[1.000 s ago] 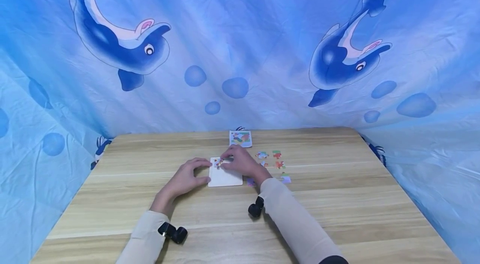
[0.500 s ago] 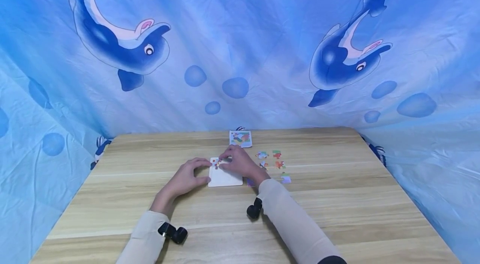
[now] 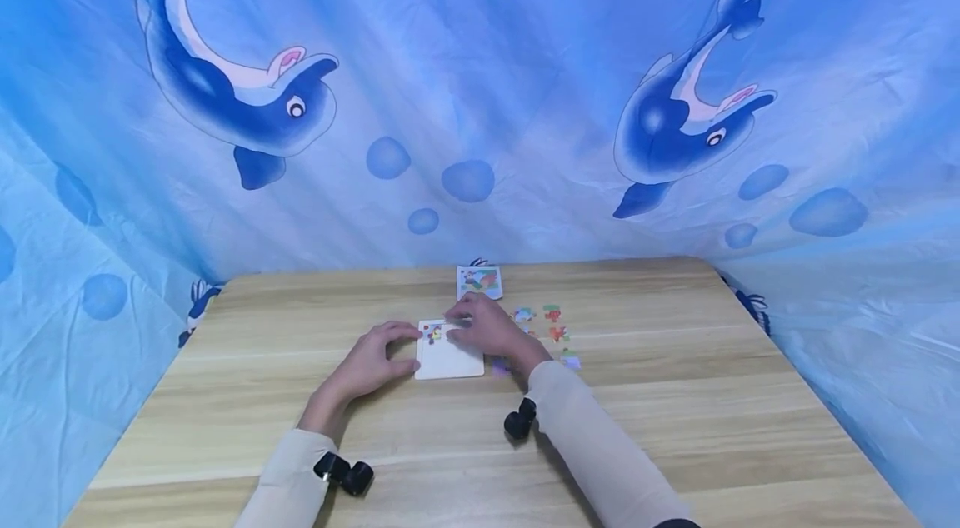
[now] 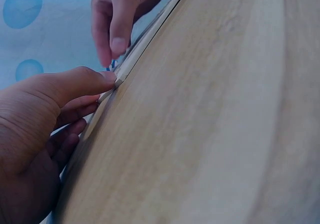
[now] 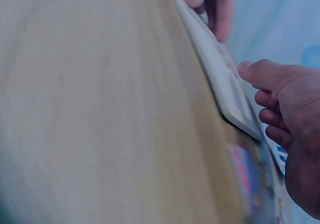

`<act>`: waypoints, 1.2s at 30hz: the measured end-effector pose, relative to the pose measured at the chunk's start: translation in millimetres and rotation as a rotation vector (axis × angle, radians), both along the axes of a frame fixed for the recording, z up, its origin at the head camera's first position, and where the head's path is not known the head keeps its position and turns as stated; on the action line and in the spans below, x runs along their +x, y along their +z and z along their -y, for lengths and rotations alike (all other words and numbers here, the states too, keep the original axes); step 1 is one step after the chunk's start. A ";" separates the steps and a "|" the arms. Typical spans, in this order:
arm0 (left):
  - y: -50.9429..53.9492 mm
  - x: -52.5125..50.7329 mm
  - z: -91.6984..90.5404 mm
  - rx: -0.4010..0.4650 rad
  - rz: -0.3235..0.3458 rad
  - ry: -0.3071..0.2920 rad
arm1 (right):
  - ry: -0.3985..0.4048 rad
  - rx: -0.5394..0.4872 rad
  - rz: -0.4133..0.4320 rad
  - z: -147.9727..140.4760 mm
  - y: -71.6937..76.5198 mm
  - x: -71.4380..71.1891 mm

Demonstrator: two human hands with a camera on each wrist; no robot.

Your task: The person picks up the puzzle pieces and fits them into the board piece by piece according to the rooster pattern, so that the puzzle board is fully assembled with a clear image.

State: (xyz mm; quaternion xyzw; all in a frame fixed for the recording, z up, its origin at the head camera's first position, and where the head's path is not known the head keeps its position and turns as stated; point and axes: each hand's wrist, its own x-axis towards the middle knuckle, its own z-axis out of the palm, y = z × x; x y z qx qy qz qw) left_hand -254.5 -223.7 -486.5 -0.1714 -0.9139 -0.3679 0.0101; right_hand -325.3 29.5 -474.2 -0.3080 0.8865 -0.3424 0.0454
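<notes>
A white puzzle board [image 3: 452, 361] lies on the table, with a small joined patch of colourful puzzle pieces [image 3: 432, 333] in its upper left corner. My left hand [image 3: 372, 359] holds the board's left edge with curved fingers and thumb; in the left wrist view its thumb [image 4: 85, 84] touches the board's corner. Over the board's upper right part hovers my right hand [image 3: 489, 330], thumb and forefinger apart, with nothing seen between them. The right wrist view shows that hand [image 5: 300, 109] just above the board [image 5: 220, 79], its other fingers bent.
Several loose puzzle pieces [image 3: 558, 334] lie to the right of the board, some partly hidden by my right hand and wrist. A picture card [image 3: 480, 281] lies behind the board near the table's [image 3: 675, 428] back edge. A blue dolphin-print curtain [image 3: 525, 95] surrounds the table.
My right hand has drawn slightly right, away from the puzzle pieces in the board's corner, which are now uncovered. The left hand stays at the board's edge. The head view has tilted slightly.
</notes>
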 end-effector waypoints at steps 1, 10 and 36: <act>-0.8 0.5 0.2 -0.002 0.001 0.002 | -0.004 -0.014 0.019 -4.6 1.4 0.4; 0.8 0.9 -0.6 0.003 0.006 0.009 | -0.080 -0.080 0.018 -67.9 11.9 -8.2; -3.1 1.2 -1.5 0.014 0.008 0.011 | -0.153 -0.045 0.016 -133.2 -10.7 -18.4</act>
